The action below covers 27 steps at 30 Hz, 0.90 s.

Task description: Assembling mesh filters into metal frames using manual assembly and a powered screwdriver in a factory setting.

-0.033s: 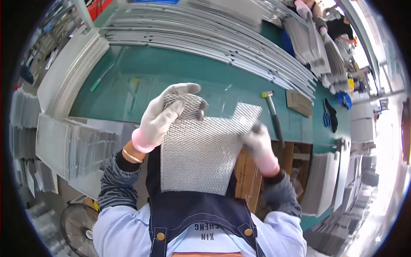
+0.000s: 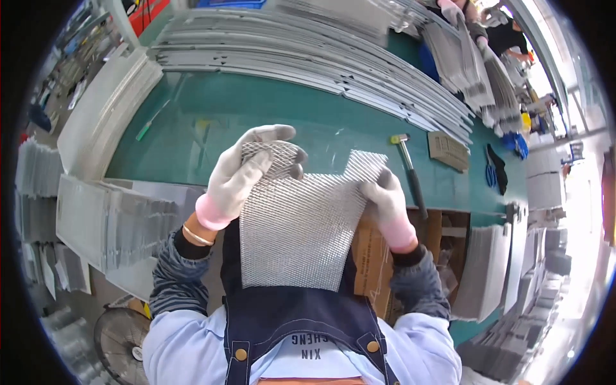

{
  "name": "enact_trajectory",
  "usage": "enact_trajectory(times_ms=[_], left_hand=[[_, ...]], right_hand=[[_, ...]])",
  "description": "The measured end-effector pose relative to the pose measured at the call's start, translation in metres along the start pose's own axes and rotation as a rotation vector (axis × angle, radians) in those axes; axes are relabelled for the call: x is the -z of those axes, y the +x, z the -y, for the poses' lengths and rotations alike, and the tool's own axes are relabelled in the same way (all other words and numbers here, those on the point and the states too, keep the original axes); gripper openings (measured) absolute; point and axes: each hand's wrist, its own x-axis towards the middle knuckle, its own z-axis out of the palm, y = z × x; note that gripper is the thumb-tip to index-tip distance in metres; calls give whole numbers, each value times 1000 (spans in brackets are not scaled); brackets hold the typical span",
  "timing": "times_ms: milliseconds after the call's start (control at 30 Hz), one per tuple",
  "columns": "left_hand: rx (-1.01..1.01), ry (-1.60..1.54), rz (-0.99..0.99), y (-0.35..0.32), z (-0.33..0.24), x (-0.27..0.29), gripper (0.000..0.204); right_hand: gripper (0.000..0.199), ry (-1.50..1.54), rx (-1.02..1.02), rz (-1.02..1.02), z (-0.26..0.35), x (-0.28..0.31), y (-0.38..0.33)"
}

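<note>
A sheet of silver expanded-metal mesh point(image 2: 295, 231) hangs in front of my dark apron, its lower edge against the bib. At its upper left corner my left hand point(image 2: 240, 170), in a pale glove with a pink cuff, grips the mesh between thumb and fingers; that corner curls up over the hand. My right hand point(image 2: 387, 202), gloved alike, has its fingers closed on the right edge, just below a tab that sticks up at the upper right. Between the two corners the top edge dips in a wide notch.
Beyond the mesh lies a green-topped bench point(image 2: 256, 96) with stacked metal strips point(image 2: 308, 61) at its back. A hammer point(image 2: 409, 170), a grey block point(image 2: 448, 151) and blue-handled snips point(image 2: 491, 172) lie right. Panel stacks point(image 2: 102, 221) stand left; a cardboard box point(image 2: 372, 263) sits below the bench edge.
My right hand, blurred before, now shows sharply, slightly higher and closed at the mesh's right edge. The mesh's upper right tab has shifted a little left. My left hand keeps its hold.
</note>
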Motion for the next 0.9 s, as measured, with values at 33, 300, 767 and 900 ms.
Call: enact_trajectory(times_ms=[33, 300, 767, 900], left_hand=[[-8, 1, 42, 8, 1, -5, 39], [109, 604, -392, -5, -42, 5, 31], [186, 1381, 319, 82, 55, -6, 26], [217, 1381, 324, 80, 56, -7, 26]], right_hand=[[27, -28, 42, -47, -2, 9, 4], [26, -576, 204, -108, -17, -1, 15], [27, -2598, 507, -480, 77, 313, 24], [29, -2406, 419, -241, 79, 296, 17]])
